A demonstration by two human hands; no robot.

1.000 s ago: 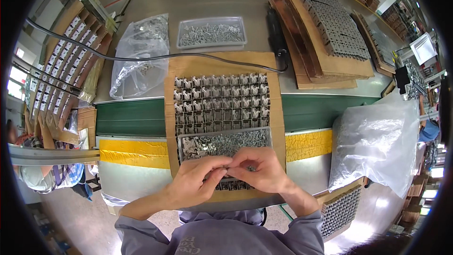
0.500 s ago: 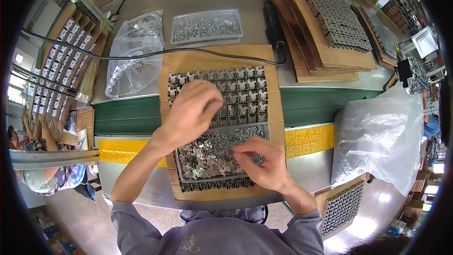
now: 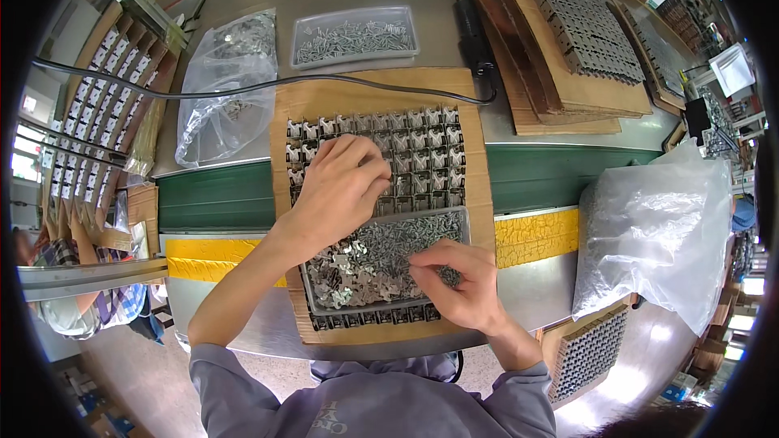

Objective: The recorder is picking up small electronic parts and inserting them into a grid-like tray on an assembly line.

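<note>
My left hand point(image 3: 342, 186) reaches over the rows of small metal fittings point(image 3: 418, 142) standing on a cardboard sheet point(image 3: 377, 91). Its fingers are bent and closed; whatever is between them is hidden. Right of it, my right hand point(image 3: 461, 280) hovers over a shallow grey tray point(image 3: 468, 231), thumb and forefinger pinched together. What that pinch holds is too small to name. In the tray lie small screws point(image 3: 398, 235) and, toward the left, shiny stamped metal plates point(image 3: 349, 280). The tray rests on top of the fittings, whose nearest row shows below it.
Beyond the cardboard stand a clear bin of screws point(image 3: 353, 39), a plastic bag of metal parts point(image 3: 231, 89) and a black power screwdriver point(image 3: 473, 36). Its cable point(image 3: 268, 83) crosses the table. Stacked cardboard with fittings point(image 3: 576, 40) is far right; a large plastic bag point(image 3: 649, 235) sits right.
My left hand has shifted slightly right, its fingers lower over the fittings. The right hand stays pinched over the tray. The whole view has tilted a little.
</note>
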